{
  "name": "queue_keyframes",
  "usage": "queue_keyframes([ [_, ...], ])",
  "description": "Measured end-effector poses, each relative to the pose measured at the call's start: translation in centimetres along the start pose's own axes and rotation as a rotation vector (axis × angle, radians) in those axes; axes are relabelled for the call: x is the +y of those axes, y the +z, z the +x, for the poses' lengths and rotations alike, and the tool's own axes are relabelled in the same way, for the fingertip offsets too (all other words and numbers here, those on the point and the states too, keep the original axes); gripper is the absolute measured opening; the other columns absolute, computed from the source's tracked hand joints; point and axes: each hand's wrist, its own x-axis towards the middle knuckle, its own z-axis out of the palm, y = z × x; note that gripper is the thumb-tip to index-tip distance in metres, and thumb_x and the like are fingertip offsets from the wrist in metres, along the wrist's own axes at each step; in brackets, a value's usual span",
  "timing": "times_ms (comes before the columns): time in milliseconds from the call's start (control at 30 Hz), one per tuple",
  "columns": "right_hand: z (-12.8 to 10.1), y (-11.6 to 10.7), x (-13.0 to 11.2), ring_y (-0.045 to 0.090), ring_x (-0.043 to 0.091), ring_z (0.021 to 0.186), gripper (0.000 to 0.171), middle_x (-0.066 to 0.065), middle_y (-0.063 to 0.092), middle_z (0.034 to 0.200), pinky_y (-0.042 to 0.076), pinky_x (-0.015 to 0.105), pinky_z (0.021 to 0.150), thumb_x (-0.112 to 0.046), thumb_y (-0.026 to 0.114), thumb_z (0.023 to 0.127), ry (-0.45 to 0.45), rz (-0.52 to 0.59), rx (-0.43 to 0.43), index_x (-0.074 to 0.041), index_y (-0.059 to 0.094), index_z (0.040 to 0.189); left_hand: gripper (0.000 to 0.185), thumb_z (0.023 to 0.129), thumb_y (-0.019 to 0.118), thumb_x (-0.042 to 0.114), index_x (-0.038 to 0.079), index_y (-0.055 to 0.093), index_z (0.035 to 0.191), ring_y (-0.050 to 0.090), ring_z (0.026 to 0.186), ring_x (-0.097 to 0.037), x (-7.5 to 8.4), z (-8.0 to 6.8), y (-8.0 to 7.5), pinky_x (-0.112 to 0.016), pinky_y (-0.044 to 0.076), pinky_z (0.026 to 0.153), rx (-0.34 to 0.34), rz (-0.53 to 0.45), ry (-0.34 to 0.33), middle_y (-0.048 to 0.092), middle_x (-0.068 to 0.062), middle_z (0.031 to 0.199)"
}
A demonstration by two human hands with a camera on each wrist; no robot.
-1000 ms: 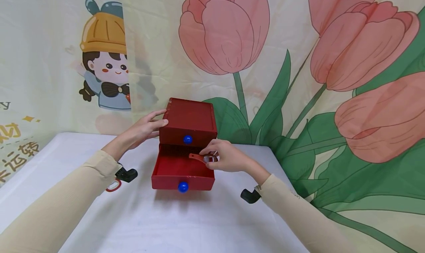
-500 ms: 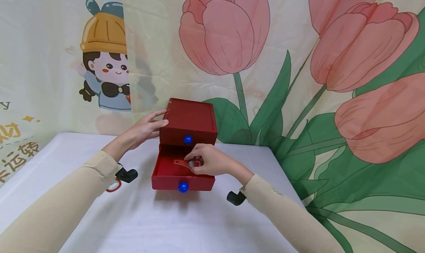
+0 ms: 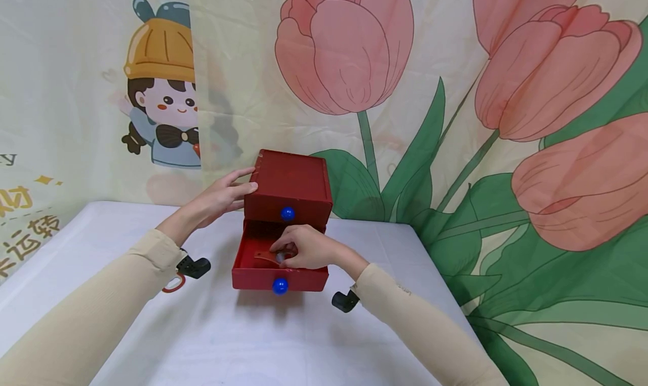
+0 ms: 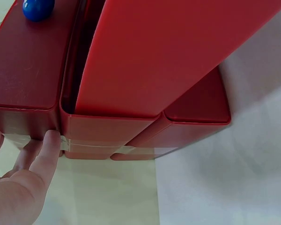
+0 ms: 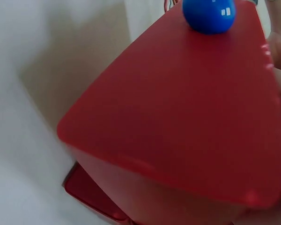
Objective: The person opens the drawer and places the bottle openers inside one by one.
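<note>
White table [image 3: 152, 330]: right hand [image 3: 304, 248] inside open drawer [image 3: 248, 276].

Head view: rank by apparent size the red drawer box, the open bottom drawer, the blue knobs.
1. red drawer box
2. open bottom drawer, nearer the camera, so only slightly smaller
3. Blue knobs: upper knob and lower knob look alike; unranked.

Chinese characters in yellow, "运转" [image 3: 31, 238], stand on the printed backdrop [image 3: 76, 93] at the far left, with cut-off characters above and below. A lone "y" sits higher up at the edge.
</note>
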Motion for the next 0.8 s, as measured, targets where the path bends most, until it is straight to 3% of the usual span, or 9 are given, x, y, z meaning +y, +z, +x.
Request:
queue_keyframes([
  [400,2.0,1.5,0.2,0.062,0.008,0.105,0.038,0.003,0.071,0.120,0.052,0.011,0.086,-0.017,0.080,0.096,0.021,0.000,-0.050,-0.010,0.075,0.134,0.080,0.109,0.057,0.038,0.022,0.011,0.173,0.038,0.153,-0.045,-0.1,0.1,-0.1,-0.059,0.034,0.124,0.004,-0.011,0.002,0.029,-0.021,0.171],
  [800,2.5,1.9,-0.1,0.065,0.015,0.109,0.041,0.006,0.070,0.123,0.053,0.012,0.086,-0.011,0.082,0.094,0.052,0.062,-0.064,-0.008,0.074,0.134,0.080,0.110,0.057,0.037,0.022,0.010,0.173,0.037,0.154,-0.045,-0.2,0.1,-0.1,-0.059,0.034,0.124,0.006,-0.007,0.003,0.027,-0.021,0.172],
])
